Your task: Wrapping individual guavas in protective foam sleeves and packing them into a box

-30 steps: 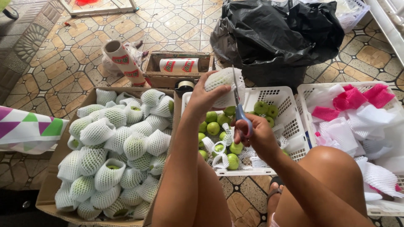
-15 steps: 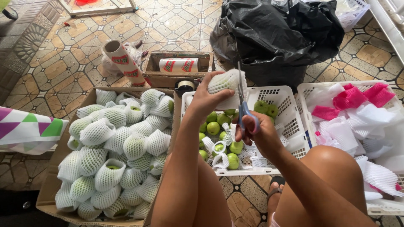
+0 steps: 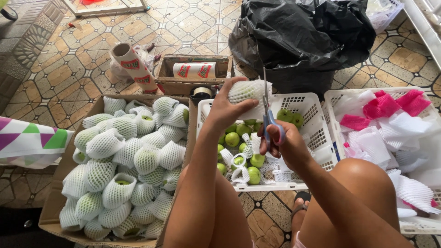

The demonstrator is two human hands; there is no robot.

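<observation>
We hold a net-wrapped fruit in our left hand, fingers clamped round it above the white basket of bare green fruits. Our right hand grips the blue-handled scissors, fingers closed through the loops, blades upright against the foam net. The blades stand close to our left fingertips, so a hasty snip could nick them or cut into the fruit; a loosened grip could drop it among the net scraps.
</observation>
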